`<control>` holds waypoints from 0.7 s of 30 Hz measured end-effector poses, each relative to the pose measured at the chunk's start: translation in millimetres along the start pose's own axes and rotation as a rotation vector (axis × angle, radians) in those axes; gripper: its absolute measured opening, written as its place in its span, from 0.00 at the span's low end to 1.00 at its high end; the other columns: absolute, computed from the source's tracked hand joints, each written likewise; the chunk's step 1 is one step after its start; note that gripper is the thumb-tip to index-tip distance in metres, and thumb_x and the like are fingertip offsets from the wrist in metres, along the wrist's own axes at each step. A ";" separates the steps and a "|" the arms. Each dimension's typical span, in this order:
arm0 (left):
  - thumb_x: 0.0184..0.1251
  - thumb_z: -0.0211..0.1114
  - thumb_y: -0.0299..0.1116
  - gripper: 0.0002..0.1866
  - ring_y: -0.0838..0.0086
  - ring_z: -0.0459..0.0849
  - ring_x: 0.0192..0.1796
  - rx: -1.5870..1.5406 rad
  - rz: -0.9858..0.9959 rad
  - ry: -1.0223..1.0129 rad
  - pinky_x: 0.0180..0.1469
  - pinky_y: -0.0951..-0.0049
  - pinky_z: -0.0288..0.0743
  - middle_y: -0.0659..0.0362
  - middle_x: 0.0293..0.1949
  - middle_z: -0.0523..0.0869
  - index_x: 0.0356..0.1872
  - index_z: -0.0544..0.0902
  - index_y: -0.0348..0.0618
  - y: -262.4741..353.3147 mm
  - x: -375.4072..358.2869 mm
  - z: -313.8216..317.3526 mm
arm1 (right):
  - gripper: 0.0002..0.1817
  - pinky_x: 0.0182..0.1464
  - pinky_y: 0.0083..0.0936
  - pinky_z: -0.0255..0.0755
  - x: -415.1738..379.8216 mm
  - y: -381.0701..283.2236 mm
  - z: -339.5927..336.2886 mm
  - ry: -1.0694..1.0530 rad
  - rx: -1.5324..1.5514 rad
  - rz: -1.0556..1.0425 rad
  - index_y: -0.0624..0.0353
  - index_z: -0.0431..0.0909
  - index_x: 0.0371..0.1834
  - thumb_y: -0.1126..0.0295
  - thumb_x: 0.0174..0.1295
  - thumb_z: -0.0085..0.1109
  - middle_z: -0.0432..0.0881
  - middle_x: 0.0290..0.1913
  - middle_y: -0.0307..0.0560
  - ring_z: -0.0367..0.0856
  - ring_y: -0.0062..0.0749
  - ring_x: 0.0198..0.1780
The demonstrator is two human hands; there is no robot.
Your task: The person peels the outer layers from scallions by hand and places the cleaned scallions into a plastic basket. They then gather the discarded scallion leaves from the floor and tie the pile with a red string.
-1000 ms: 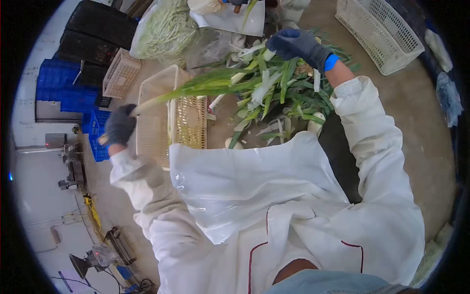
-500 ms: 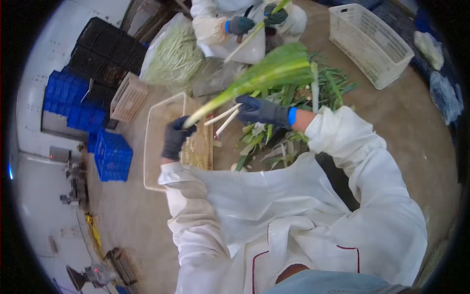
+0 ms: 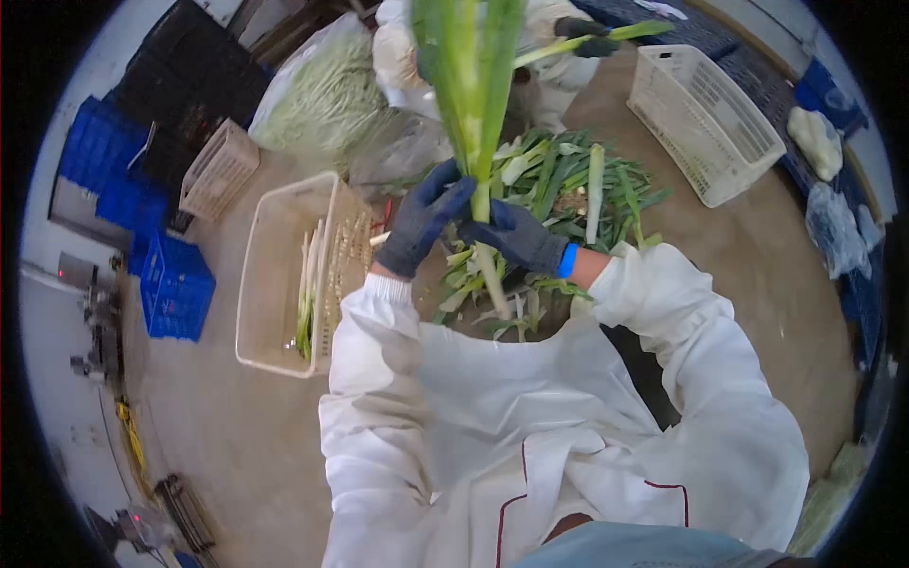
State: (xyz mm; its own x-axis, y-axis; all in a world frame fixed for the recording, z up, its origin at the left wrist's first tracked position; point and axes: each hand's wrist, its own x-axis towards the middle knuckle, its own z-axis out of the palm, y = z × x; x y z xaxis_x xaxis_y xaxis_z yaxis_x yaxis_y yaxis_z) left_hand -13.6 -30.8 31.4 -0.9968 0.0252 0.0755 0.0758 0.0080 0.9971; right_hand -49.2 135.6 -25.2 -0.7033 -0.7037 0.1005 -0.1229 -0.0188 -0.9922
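Note:
A large leek point(image 3: 478, 104) stands nearly upright in front of me, its broad green leaves fanned toward the top and its pale stalk pointing down. My left hand point(image 3: 421, 225), in a dark glove, closes on the stalk from the left. Gripping the same stalk from the right is my gloved right hand point(image 3: 523, 237), with a blue band at the wrist. Beneath and behind the hands lies a heap of leek leaves and trimmings point(image 3: 554, 180). Several thin pale leeks point(image 3: 309, 284) lie in the cream crate point(image 3: 248, 303) left of my left hand.
Opposite me, a co-worker's gloved hand point(image 3: 585, 38) holds another leek point(image 3: 630, 32). A white basket point(image 3: 705, 128) stands at the right. To the left are a large clear bag of greens point(image 3: 322, 95), a pinkish crate point(image 3: 220, 170) and blue crates point(image 3: 177, 289).
The leek has swung from slanted to nearly upright. My left hand has moved right from the crate, and my right hand now grips the stalk too. The co-worker's leek has shifted right.

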 end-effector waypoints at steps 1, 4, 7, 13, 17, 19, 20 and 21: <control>0.67 0.60 0.34 0.16 0.76 0.79 0.48 -0.011 -0.008 -0.012 0.53 0.75 0.72 0.58 0.46 0.83 0.52 0.79 0.36 1.9 0.0 -2.9 | 0.18 0.47 0.26 0.73 -2.0 0.2 3.2 -0.054 0.028 0.016 0.58 0.76 0.51 0.60 0.62 0.60 0.82 0.41 0.43 0.78 0.25 0.41; 0.67 0.61 0.34 0.13 0.76 0.82 0.38 0.046 -0.040 0.106 0.40 0.76 0.76 0.57 0.40 0.84 0.46 0.81 0.37 5.2 -9.1 -11.3 | 0.21 0.46 0.21 0.72 0.3 -6.4 -3.4 -0.184 0.087 0.111 0.61 0.73 0.55 0.62 0.62 0.59 0.81 0.43 0.43 0.78 0.21 0.40; 0.64 0.63 0.32 0.10 0.76 0.81 0.31 0.017 -0.008 0.359 0.32 0.75 0.76 0.57 0.33 0.84 0.40 0.83 0.35 5.3 -11.1 -3.6 | 0.15 0.36 0.20 0.73 4.2 -2.4 0.1 0.062 0.165 0.017 0.63 0.74 0.50 0.65 0.67 0.53 0.81 0.35 0.40 0.77 0.20 0.32; 0.56 0.64 0.25 0.07 0.75 0.81 0.29 0.064 0.383 0.306 0.30 0.75 0.76 0.57 0.31 0.83 0.36 0.82 0.38 -45.5 -2.0 -12.7 | 0.16 0.21 0.17 0.68 -2.7 -16.3 10.3 0.046 0.334 0.126 0.63 0.74 0.48 0.60 0.67 0.53 0.81 0.29 0.40 0.72 0.18 0.17; 0.54 0.61 0.22 0.08 0.73 0.82 0.30 0.321 0.414 0.304 0.32 0.74 0.76 0.59 0.31 0.83 0.36 0.81 0.41 -46.6 -1.8 -24.1 | 0.22 0.17 0.13 0.63 0.3 -29.3 -3.5 -0.319 1.012 0.479 0.64 0.73 0.47 0.53 0.67 0.51 0.76 0.23 0.37 0.68 0.12 0.15; 0.51 0.62 0.22 0.10 0.71 0.83 0.31 -0.382 0.079 0.341 0.34 0.73 0.77 0.58 0.30 0.83 0.37 0.81 0.41 -55.5 1.8 -26.5 | 0.28 0.14 0.13 0.61 5.2 -19.6 -11.7 -0.540 1.387 0.618 0.67 0.72 0.47 0.47 0.67 0.48 0.71 0.19 0.35 0.65 0.10 0.13; 0.49 0.64 0.23 0.12 0.69 0.83 0.32 -0.133 0.095 0.419 0.35 0.72 0.77 0.57 0.31 0.84 0.38 0.81 0.41 -73.3 8.9 -44.3 | 0.29 0.13 0.13 0.60 4.4 -13.9 -13.9 -0.633 1.439 0.604 0.67 0.72 0.47 0.46 0.67 0.47 0.71 0.18 0.35 0.64 0.10 0.12; 0.48 0.65 0.24 0.14 0.67 0.84 0.33 0.117 0.108 0.493 0.37 0.70 0.77 0.56 0.31 0.85 0.39 0.81 0.40 -100.0 19.2 -74.3 | 0.29 0.12 0.13 0.59 1.9 -8.9 -16.9 -0.726 1.490 0.592 0.67 0.72 0.46 0.45 0.67 0.47 0.71 0.18 0.35 0.63 0.10 0.11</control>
State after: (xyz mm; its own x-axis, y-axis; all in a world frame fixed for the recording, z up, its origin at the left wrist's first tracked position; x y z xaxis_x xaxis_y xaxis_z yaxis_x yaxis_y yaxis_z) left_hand -42.2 -105.4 -66.1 -0.8743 -0.4414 0.2020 0.1534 0.1435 0.9777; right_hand -61.3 146.4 -14.9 0.0640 -0.9933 0.0963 0.9892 0.0504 -0.1376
